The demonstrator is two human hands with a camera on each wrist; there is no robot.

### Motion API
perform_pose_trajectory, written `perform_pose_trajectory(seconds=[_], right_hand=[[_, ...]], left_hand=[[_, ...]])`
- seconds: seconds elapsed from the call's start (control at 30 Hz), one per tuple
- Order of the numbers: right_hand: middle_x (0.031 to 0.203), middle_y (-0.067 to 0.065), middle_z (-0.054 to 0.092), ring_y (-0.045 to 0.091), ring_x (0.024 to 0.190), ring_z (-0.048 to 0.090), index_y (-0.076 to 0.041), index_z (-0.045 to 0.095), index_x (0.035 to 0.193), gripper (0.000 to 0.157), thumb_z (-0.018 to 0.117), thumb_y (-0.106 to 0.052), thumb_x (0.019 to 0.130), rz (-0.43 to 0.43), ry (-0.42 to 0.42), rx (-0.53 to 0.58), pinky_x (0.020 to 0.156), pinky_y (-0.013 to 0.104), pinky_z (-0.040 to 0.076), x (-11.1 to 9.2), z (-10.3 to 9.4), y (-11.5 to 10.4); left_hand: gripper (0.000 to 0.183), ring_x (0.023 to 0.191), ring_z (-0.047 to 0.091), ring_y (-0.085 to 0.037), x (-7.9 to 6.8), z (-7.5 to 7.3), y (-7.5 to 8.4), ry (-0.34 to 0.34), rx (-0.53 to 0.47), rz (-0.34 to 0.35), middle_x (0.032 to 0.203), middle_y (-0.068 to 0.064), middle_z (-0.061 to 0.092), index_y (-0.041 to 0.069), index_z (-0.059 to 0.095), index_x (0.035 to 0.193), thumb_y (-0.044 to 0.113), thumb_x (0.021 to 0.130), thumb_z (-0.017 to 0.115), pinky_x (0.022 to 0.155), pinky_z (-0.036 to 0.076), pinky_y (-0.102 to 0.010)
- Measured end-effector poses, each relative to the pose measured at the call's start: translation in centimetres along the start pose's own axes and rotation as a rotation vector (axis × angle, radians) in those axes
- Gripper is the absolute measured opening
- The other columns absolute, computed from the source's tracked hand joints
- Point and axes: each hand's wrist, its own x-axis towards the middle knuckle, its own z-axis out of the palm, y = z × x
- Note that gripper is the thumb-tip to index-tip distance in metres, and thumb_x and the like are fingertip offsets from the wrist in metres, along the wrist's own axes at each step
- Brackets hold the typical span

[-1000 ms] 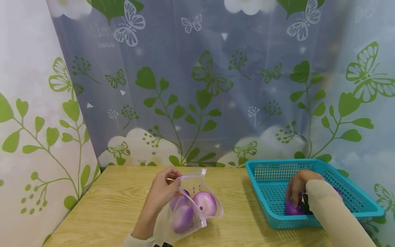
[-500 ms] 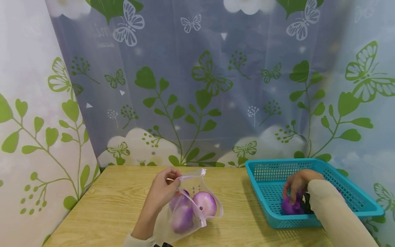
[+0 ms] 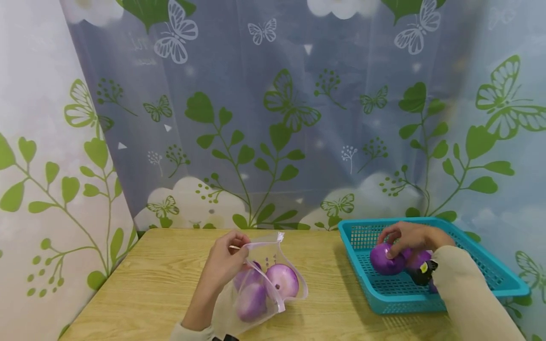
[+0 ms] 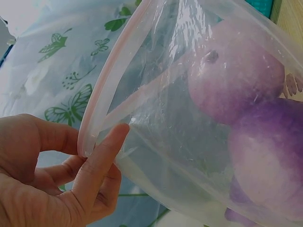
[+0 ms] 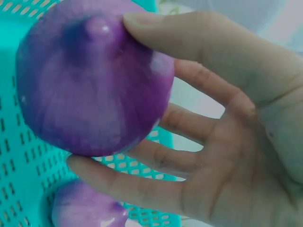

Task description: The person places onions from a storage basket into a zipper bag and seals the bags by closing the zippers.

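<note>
— Moved since the earlier frame: one purple onion, raised and shifted leftward with your right hand.

— Condition of that hand?

— Gripping; your thumb lies beside the onion's nub, your fingers support its other side.

— Location?

— Over the teal basket; a second onion lies in the basket, lower down.

— Your left hand?

— Unmoved; it pinches the rim of one clear zip bag, thumb against fingers.

— Bag particulars?

— On the wood-grain tabletop, left of the basket, mouth gaping. Contents: bagged onions, purple with pale patches, one at the mouth.
</note>
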Motion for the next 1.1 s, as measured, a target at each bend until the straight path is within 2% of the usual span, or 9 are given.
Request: perform_pose_trajectory(seconds=[0.17,0.4,0.63,0.93,1.1], right_hand=[[0.144,0.031,0.048,0.027,0.105,0.065,-0.007,0.063,0.130,0.050,0.084,-0.017,0.086,-0.076,0.044,-0.005,0.079,0.047,0.067,-0.4,-0.1,-0.7],[0.139,0.029,0.053,0.035,0.119,0.062,-0.004,0.058,0.136,0.053,0.080,-0.021,0.091,-0.256,0.129,0.007,0.078,0.043,0.067,-1.1,0.2,-1.9],[0.130,0.029,0.057,0.030,0.109,0.067,-0.001,0.058,0.136,0.052,0.079,-0.018,0.091,-0.397,0.194,-0.007,0.076,0.037,0.068,-1.5,1.9,-3.6],[0.121,0.016,0.066,0.033,0.111,0.065,-0.012,0.066,0.129,0.045,0.082,-0.025,0.089,-0.488,0.293,-0.199,0.076,0.027,0.062,-2.1,4.3,-6.7],[0.118,0.013,0.067,0.032,0.109,0.064,-0.011,0.066,0.128,0.046,0.083,-0.024,0.087,-0.544,0.328,-0.226,0.075,0.027,0.061,-2.3,5.7,-8.5]], left_hand=[[0.011,0.077,0.062,-0.019,0.0,0.0,0.0,0.002,-0.003,-0.002,0.105,-0.017,0.064,0.000,0.064,0.103,-0.003,0.094,0.059,0.064,0.067,-0.032],[0.010,0.076,0.062,-0.019,0.1,0.0,0.0,0.001,-0.001,0.006,0.104,-0.017,0.064,0.000,0.064,0.102,-0.002,0.094,0.059,0.064,0.068,-0.032],[0.010,0.076,0.062,-0.019,0.0,0.0,-0.1,0.002,0.002,0.003,0.105,-0.017,0.064,0.000,0.064,0.102,-0.003,0.094,0.058,0.063,0.067,-0.031],[0.009,0.077,0.063,-0.020,0.0,0.2,-0.2,0.001,0.001,0.014,0.104,-0.017,0.064,0.000,0.065,0.102,-0.002,0.095,0.059,0.062,0.067,-0.030],[0.010,0.078,0.063,-0.021,0.1,0.2,-0.2,0.002,0.005,0.017,0.104,-0.018,0.065,0.000,0.065,0.102,-0.003,0.094,0.059,0.063,0.067,-0.031]])
